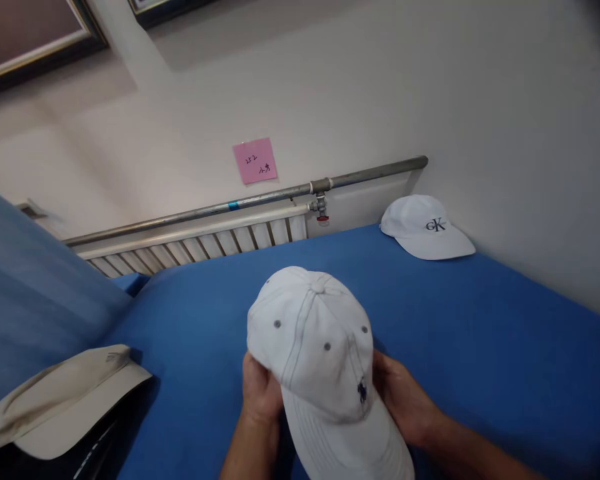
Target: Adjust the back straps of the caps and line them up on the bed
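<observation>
Between my two hands is a white baseball cap [305, 333] with grey seams and a small dark emblem on its front. Its brim points down toward me, tilted to the right. My left hand [261, 387] grips the cap from the left side, fingers partly tucked beneath it. On the opposite side my right hand [403, 397] holds it near the base of the brim, with the fingertips hidden behind the fabric. The cap is held over a blue-covered surface [200, 320].
A second white cap [420, 227] with dark letters lies at the back right against the wall. At the left sits a beige cap [75, 397] on something black, near a blue curtain [35, 287]. Behind are a radiator [205, 247], a pipe [380, 175] and a pink note [255, 161].
</observation>
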The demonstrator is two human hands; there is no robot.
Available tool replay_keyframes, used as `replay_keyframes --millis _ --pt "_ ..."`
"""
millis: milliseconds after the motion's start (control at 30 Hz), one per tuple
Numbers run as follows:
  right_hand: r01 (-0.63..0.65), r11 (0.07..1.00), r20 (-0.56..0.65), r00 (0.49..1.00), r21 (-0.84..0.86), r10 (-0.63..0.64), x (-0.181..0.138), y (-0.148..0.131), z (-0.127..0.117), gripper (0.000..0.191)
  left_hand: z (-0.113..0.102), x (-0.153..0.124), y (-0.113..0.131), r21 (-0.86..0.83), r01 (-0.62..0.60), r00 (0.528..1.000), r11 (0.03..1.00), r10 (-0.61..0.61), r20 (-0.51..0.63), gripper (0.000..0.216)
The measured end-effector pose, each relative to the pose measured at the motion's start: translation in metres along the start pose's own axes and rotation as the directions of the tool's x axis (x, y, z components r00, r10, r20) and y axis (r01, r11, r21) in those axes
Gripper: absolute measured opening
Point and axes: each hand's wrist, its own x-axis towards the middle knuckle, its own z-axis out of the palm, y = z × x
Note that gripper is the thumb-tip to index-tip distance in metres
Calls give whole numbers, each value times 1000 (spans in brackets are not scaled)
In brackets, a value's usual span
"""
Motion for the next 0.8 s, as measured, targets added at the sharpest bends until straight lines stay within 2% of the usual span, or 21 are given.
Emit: replay_keyframes --millis 33,133,233,367,500,600,700,800 --pt "-19 998 -18 1000 64 21 1 -1 -1 21 1 1 -1 -12 -38 999 999 38 -12 29" --pt "39 988 -66 997 146 -30 4 -5 -2 19 11 2 -4 -28 -90 993 996 88 -77 42" --pt "67 979 -120 992 191 -45 5 -5 -1 15 16 2 -5 -23 1 996 1000 -3 -86 36" --pt "66 980 -93 994 186 -50 4 -5 -2 4 7 0 1 -75 119 993 990 -118 14 36" --pt "73 977 32 996 200 -81 1 -10 -7 13 -5 -2 6 -89 216 974 972 -208 90 43" --pt "41 973 73 996 227 -59 -1 -16 -12 8 -6 -1 3 -96 255 957 962 -237 169 49" --pt "105 956 33 992 275 -119 -2 -23 -15 9 -5 3 -5 -115 257 945 960 -225 236 53" --pt "205 931 -32 978 302 -205 -4 -30 -12 10 -8 8 -12 -125 268 944 955 -235 231 56"
